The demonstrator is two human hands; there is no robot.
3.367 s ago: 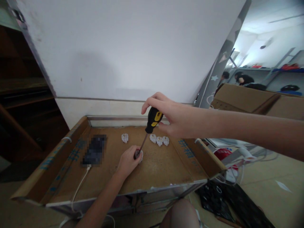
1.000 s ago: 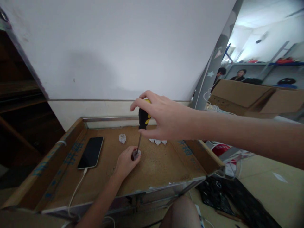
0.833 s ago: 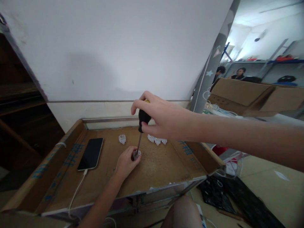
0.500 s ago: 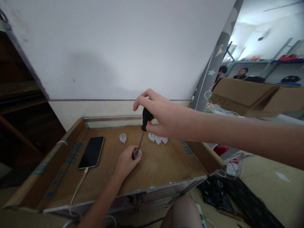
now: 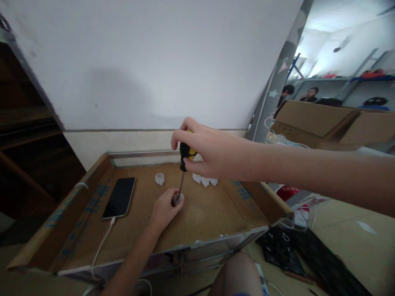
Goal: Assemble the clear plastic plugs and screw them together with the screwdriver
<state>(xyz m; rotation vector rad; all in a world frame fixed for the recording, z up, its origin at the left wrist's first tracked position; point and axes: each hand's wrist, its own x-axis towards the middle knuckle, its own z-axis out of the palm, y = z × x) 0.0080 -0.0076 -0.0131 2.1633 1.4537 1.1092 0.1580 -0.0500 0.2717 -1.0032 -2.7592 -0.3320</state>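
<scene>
Head view. Work surface: a cardboard-lined bench (image 5: 212, 222), raised cardboard rims left and right, metal strip (image 5: 142, 154) along the back, front edge low, just above a knee (image 5: 239, 275). White panel (image 5: 154, 61) rises behind the strip and bounds the far side. Widest stretch of plain cardboard: right of the left hand (image 5: 164, 207), out toward the right rim.

Left hand near mid-bench, thumb and fingers pinched round a small clear piece (image 5: 179, 199); whether the piece rests on the cardboard, cannot tell. Right hand (image 5: 205, 150) above, fingers curled about the black-and-yellow handle of a screwdriver (image 5: 184, 162), shaft slanting slightly, tip down at the piece.

Around: one loose clear piece (image 5: 159, 179) behind the left hand; three clear pieces (image 5: 205, 181) grouped below the right wrist, partly covered by it. Phone (image 5: 119, 198) at left, white cable (image 5: 103, 238) trailing over the front edge. Off the right rim: black plastic (image 5: 280, 250) on the floor, cardboard box (image 5: 317, 117) beyond the forearm.
</scene>
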